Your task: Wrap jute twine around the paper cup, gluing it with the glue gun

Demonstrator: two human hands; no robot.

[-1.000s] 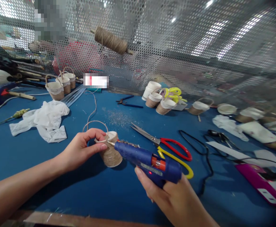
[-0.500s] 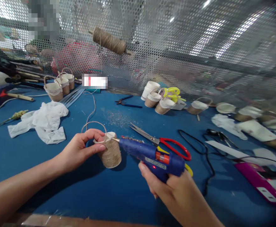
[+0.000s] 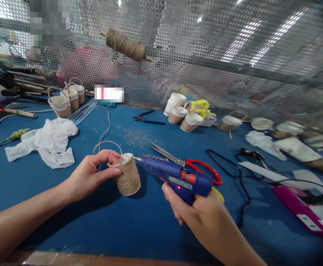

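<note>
My left hand (image 3: 99, 168) pinches the rim of a small twine-wrapped cup (image 3: 128, 177), which is tilted above the blue table. A thin twine (image 3: 108, 123) loops over the cup's rim and runs back across the table. My right hand (image 3: 189, 208) is wrapped round a blue glue gun (image 3: 175, 173) with a lit red light. The gun's metal nozzle is at the right side of the cup's rim; whether they touch I cannot tell. Behind the gun lie scissors with red handles (image 3: 206, 170), their blades pointing to the back left.
Wire cutters (image 3: 147, 120) lie mid-table. White lace (image 3: 50, 142) is at left, with finished small baskets (image 3: 60, 106) behind it. More cups (image 3: 191, 121) stand at the back right. A black cable (image 3: 240, 177) and a pink power strip (image 3: 300, 210) are at right. A twine spool (image 3: 125, 44) hangs on the mesh.
The view has shifted slightly. The nozzle has moved a little up relative to the cup's rim. Both hands keep their holds.
</note>
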